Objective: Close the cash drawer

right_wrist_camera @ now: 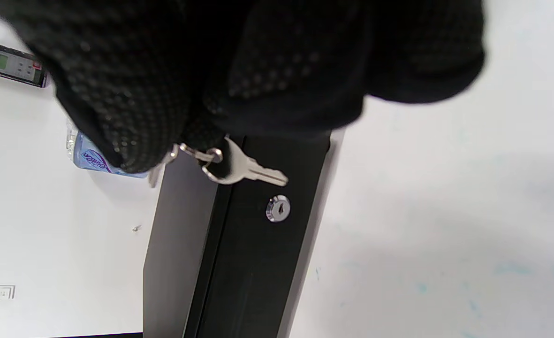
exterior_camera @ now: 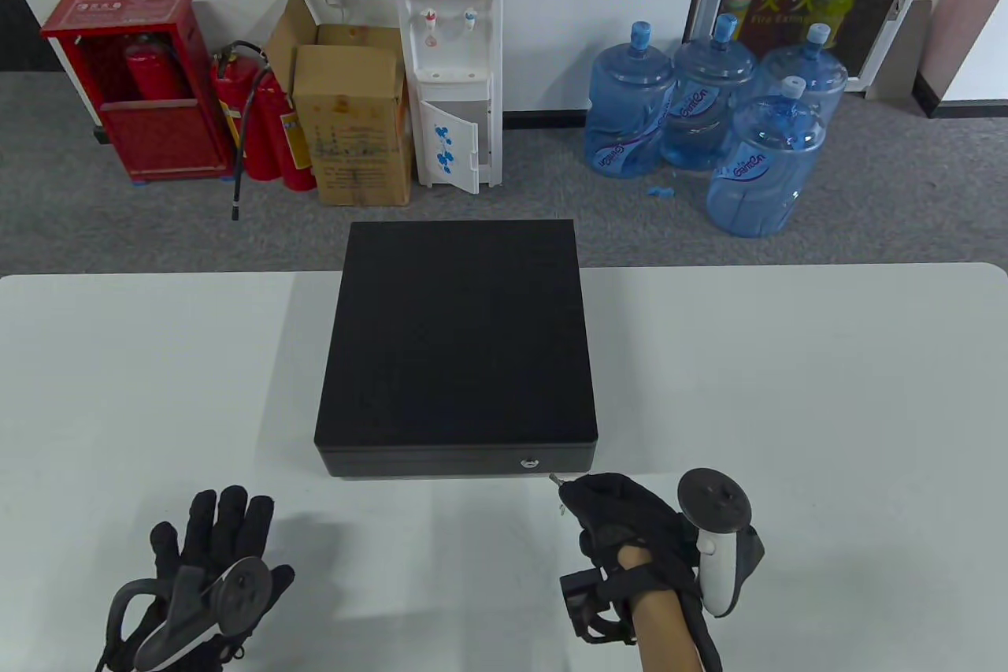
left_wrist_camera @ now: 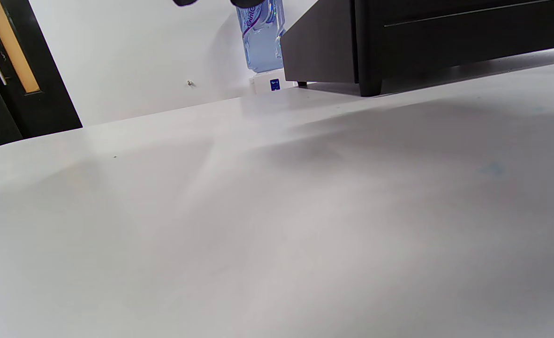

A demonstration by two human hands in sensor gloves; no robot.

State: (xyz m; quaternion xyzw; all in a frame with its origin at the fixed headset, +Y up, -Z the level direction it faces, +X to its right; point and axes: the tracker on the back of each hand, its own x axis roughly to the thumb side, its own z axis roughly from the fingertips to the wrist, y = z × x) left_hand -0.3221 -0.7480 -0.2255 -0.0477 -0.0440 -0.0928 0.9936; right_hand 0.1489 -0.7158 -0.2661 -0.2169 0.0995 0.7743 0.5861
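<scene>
Your gloved right hand (exterior_camera: 630, 526) is pinching a small silver key on a ring (right_wrist_camera: 251, 171) just before the round lock (right_wrist_camera: 277, 208) of the black metal cash drawer (exterior_camera: 457, 345), which is sitting shut mid-table against the white worktop's (exterior_camera: 787, 388) far edge. Your left hand (exterior_camera: 213, 554) is resting flat, fingers spread, near the front edge.

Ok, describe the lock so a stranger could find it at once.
Start at the black cash drawer on the white table. On its front face, right of centre, sits the lock: a small round silver keyhole, the only shiny spot on the black front.
</scene>
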